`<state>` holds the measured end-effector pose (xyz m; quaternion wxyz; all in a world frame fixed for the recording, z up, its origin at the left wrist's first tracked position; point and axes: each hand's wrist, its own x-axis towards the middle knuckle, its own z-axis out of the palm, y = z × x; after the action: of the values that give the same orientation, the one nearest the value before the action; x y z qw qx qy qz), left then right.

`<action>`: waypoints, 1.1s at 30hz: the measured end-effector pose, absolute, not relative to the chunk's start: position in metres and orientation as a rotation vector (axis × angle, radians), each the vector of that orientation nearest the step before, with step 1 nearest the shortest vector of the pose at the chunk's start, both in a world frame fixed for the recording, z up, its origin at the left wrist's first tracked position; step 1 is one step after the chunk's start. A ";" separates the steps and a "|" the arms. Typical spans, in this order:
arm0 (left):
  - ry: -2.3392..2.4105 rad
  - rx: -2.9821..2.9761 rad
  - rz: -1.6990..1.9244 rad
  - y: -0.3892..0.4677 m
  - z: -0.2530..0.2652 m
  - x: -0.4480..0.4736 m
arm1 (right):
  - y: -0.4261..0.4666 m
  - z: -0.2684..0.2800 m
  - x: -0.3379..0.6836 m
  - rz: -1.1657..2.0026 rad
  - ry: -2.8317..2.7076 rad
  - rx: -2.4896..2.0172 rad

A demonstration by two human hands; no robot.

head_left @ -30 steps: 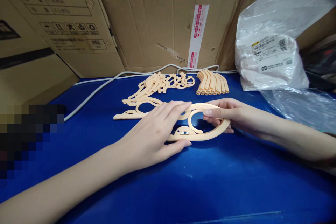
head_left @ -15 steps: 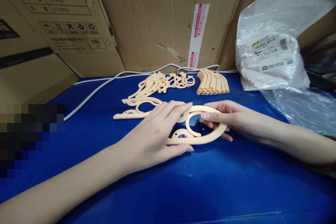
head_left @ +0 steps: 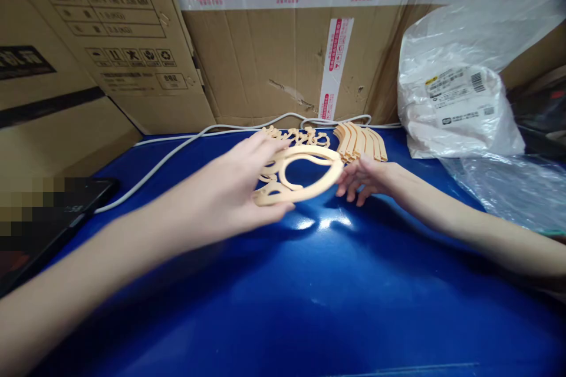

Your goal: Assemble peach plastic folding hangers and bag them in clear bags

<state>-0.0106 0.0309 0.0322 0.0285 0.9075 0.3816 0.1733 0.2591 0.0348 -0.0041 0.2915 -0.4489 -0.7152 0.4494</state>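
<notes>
My left hand (head_left: 236,185) is closed round one end of a beige plastic folding hanger (head_left: 319,186), folded into an oval with its curved hook inside. The hanger is raised over the blue table, in front of other beige parts. My right hand (head_left: 371,175) is just past the hanger's right end, its fingers apart and holding nothing. Behind the hanger lies a pile of beige hook pieces (head_left: 322,140), partly hidden by it and my left hand. Right of that pile is a stack of curved beige hanger arms (head_left: 363,140), close behind my right hand.
Cardboard boxes (head_left: 265,53) stand along the back and left. A white cable (head_left: 170,156) runs across the table's rear and left side. At the left edge lies a dark phone-like device (head_left: 84,215), partly pixelated. A white plastic bag (head_left: 460,100) sits at the back right.
My right hand has let go of the hanger and opened. My left hand has carried the hanger left and away from me, over the other hanger pieces. The view has shifted slightly.
</notes>
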 end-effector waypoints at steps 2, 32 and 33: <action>1.252 2.767 0.410 0.044 0.040 -0.029 | 0.034 -0.004 0.262 0.899 -2.180 -1.231; 1.325 2.678 0.160 0.074 0.019 -0.088 | 0.027 -0.015 0.262 0.094 -2.738 -1.071; 1.322 2.677 0.161 0.074 0.020 -0.088 | 0.027 -0.015 0.262 0.093 -2.742 -1.068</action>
<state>-0.0880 0.0736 0.0195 0.0758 0.8927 0.4409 0.0535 0.2619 0.0268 -0.0149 0.0984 -0.3611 -0.9268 0.0315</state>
